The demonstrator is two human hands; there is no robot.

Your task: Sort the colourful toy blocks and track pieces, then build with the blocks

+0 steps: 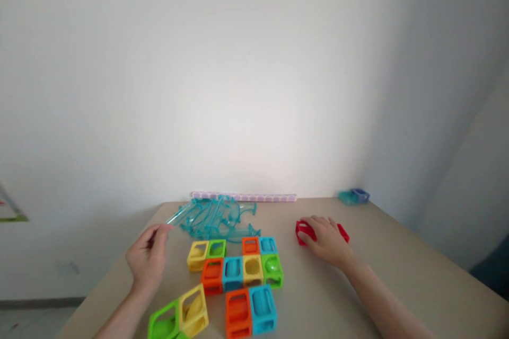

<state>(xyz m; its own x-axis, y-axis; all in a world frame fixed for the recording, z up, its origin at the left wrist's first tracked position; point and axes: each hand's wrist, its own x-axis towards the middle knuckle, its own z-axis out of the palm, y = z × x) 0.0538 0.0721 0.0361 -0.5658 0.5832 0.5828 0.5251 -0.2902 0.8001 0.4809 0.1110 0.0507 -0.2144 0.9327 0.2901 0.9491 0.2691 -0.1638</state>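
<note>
My left hand (148,255) is closed in a pinch on the near end of a clear plastic tube (178,213), which slants up and right over a heap of translucent teal track pieces (222,217). On the right of the table, my right hand (326,239) curls over red plastic blocks (301,234); red shows on both sides of the fingers, and the palm hides the middle. Between the hands lie hollow cube blocks in joined groups: a yellow block (197,264), an orange block (238,323), a blue block (263,313) and a green block (272,276) among them.
A pale purple patterned strip (246,197) lies along the table's back edge by the wall. At the far right corner sit a dark blue block (360,195) and a teal piece (347,198). A green and yellow pair, including a green block (164,323), is near the front left.
</note>
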